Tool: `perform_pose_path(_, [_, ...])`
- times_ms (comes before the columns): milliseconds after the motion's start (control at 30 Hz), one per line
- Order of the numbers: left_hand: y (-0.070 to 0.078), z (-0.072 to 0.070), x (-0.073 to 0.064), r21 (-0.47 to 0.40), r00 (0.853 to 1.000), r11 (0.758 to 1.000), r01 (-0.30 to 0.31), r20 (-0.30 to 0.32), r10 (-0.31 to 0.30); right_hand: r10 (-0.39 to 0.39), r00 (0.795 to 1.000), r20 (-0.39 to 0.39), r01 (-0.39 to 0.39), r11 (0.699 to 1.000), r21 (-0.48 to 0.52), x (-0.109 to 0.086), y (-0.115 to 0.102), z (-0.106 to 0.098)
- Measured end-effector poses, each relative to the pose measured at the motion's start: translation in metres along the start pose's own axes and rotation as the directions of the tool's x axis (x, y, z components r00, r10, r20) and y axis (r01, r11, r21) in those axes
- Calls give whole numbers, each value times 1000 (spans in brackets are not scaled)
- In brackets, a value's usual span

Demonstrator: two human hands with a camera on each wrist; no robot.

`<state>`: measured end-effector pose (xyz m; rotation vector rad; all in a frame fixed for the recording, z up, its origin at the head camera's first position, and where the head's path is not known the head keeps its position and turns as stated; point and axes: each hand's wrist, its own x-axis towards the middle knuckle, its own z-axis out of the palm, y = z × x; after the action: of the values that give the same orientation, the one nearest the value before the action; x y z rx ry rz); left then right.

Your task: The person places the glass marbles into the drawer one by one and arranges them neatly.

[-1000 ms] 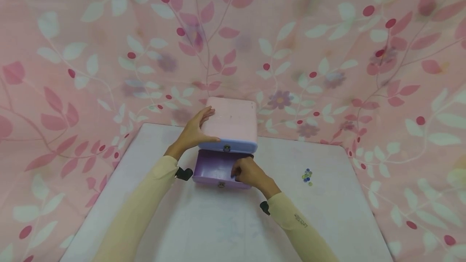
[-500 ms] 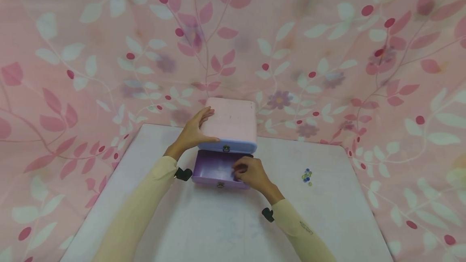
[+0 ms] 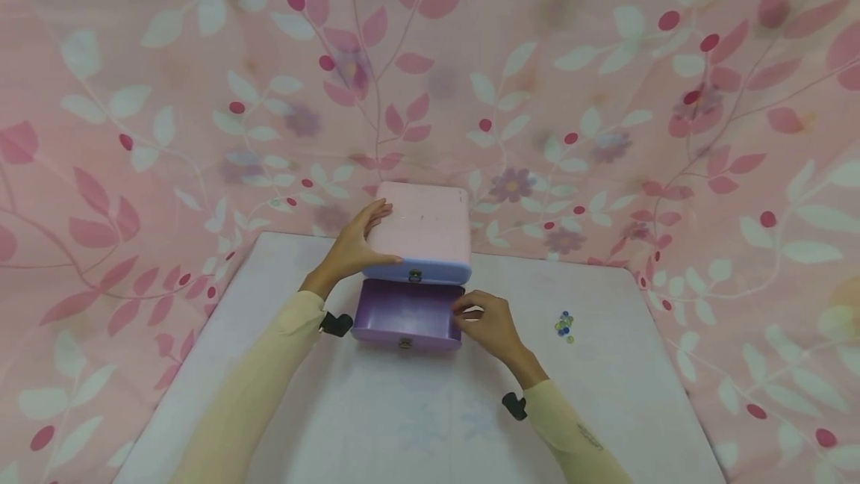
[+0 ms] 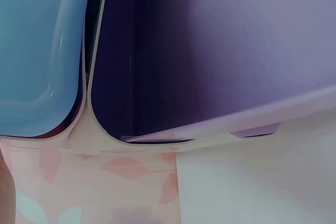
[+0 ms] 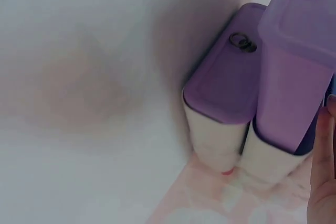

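A small drawer cabinet [image 3: 423, 222] with a pink top stands at the back of the table. Its blue upper drawer [image 3: 383, 272] is pushed in, while the purple drawer [image 3: 376, 337] below it is pulled out. My left hand [image 3: 351, 246] rests against the cabinet's left side, thumb straight along the front top edge. My right hand [image 3: 489, 326] is at the purple drawer's right rim, its fingers loosely bent with nothing visible between them. In the right wrist view, its fingers [image 5: 323, 145] show beside the drawer. Another purple drawer [image 5: 223, 80] sits pushed in below.
Several blue and yellow-green glass marbles [image 3: 564, 326] lie on the white table [image 3: 605, 394] to the right of the cabinet. A pink floral cloth [image 3: 430, 95] hangs close behind. Metal ring pulls [image 5: 240, 40] stick out from the drawer fronts.
My right hand has come out of the purple drawer, moving right to its rim, and its fingers have loosened. My left hand keeps its place on the cabinet.
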<state>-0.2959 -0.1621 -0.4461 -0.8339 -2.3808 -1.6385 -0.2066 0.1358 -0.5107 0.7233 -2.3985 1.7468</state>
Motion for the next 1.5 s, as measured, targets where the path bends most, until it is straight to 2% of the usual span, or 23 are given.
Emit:
perform_pose_path(133, [1,0,0,-4,1000,1000,-6,-1,6,-9,1000,-18,9,1000,-22,-5,-18,-16])
perform_pose_path(233, [1,0,-1,-8,1000,1000,-8,1,8,-1,999,-52,-1,999,-46,-9,-14,-27])
perform_pose_path(400, [2,0,-2,-5,1000,1000,-12,5,13,-10,989,-148,-7,994,-113,-20,25,-47])
perform_pose_path(500, [2,0,-1,-4,1000,1000,-14,6,14,13,979,-201,-50,983,-177,-30,45,-60])
perform_pose_path(733, [2,0,-2,-9,1000,1000,-9,6,9,68,954,-292,-159,941,-299,-49,68,-89])
perform_pose_path(967, [2,-1,-1,-14,1000,1000,-6,2,6,129,926,-353,-261,897,-356,-66,79,-112])
perform_pose_path(1267, [4,-1,-1,-23,1000,1000,-13,-3,13,125,903,-411,-318,839,-442,-88,100,-131])
perform_pose_path(1500, [3,-1,-2,-28,1000,1000,-7,-3,7,217,864,-455,-432,782,-448,-100,112,-137])
